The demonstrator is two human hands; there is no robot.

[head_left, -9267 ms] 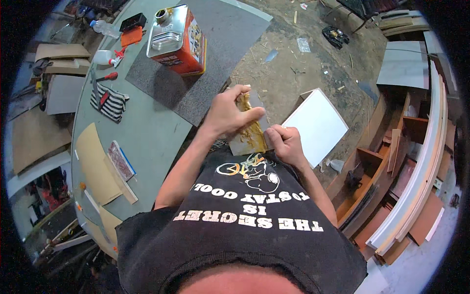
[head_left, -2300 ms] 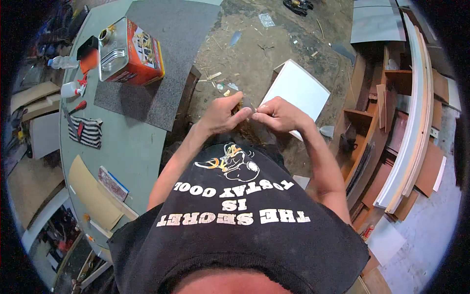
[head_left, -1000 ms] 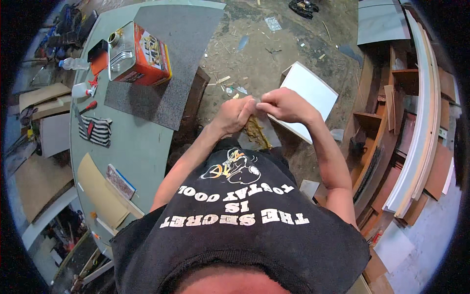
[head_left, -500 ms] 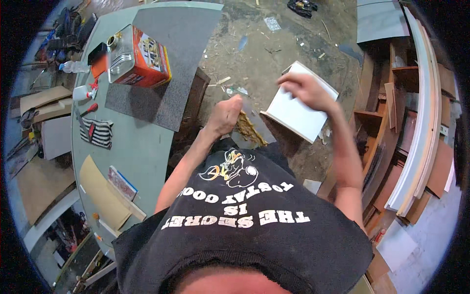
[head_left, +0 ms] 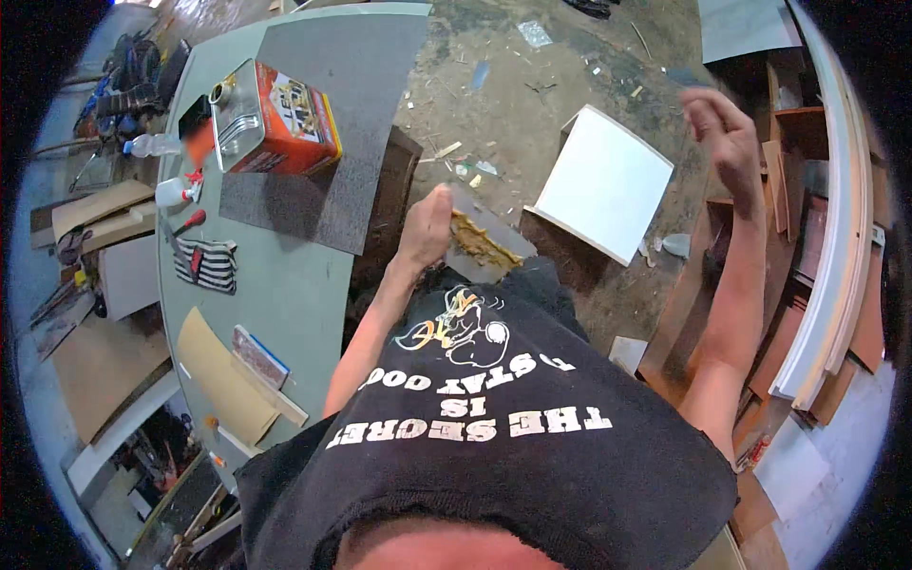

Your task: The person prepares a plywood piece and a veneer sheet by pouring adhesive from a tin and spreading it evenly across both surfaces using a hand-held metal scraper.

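Note:
My left hand (head_left: 426, 228) is closed on the near edge of a flat grey sheet (head_left: 489, 270), held just in front of my shirt. Thick yellow-brown paste (head_left: 483, 243) is smeared across the sheet in a ragged strip. My right hand (head_left: 724, 138) is raised out to the right, above a brown wooden shelf unit, with its fingers curled in. Whatever those fingers may hold is too small or hidden to make out. Between the two hands, on the floor side, stands a box-like piece with a white top (head_left: 608, 185) and a brown side.
Left of me, a pale green table (head_left: 299, 294) carries a red-orange metal can (head_left: 275, 119), a striped cloth (head_left: 207, 266), a spray bottle (head_left: 175, 192) and a tan board (head_left: 223, 375). Wooden shelving (head_left: 727, 256) and long white boards (head_left: 841, 209) line the right. Scraps litter the floor.
My right hand has swung away from the white-topped piece, outward to the right. My left hand keeps hold of the sheet, whose pasted face now shows more fully.

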